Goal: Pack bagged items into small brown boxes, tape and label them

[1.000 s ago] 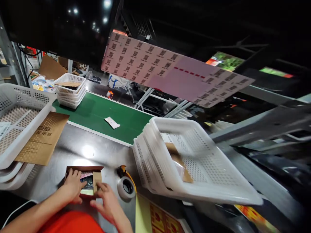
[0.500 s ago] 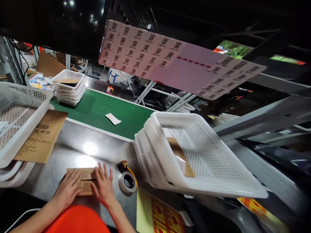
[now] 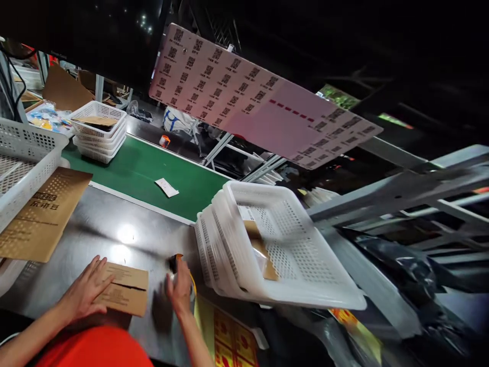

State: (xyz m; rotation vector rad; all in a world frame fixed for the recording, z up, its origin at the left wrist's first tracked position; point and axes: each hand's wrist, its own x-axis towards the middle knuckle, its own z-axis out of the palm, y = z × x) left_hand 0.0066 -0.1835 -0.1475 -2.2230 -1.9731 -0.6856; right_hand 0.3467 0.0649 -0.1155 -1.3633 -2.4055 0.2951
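A small brown cardboard box [image 3: 128, 290] lies on the metal worktop, a dark seam running between its top flaps. My left hand [image 3: 86, 290] rests on the box's left side, open, with the fingers stretched out over it. To the right of the box, my right hand [image 3: 180, 290] has its fingers curled around a tape dispenser [image 3: 176, 260]. Most of the dispenser and its roll is hidden by that hand; the dark and orange end and a yellow edge show.
Stacked white plastic baskets [image 3: 305, 285] stand at the right, the top one holding a brown packet. Other baskets [image 3: 42, 158] with a brown paper mailer [image 3: 49, 219] are at the left. Behind the worktop [image 3: 95, 224], a green belt [image 3: 141, 163] carries a white slip [image 3: 167, 187]. A code board [image 3: 237, 97] hangs above.
My right hand has left the box and moved right onto the tape dispenser. My left hand stays on the box. The view has shifted slightly.
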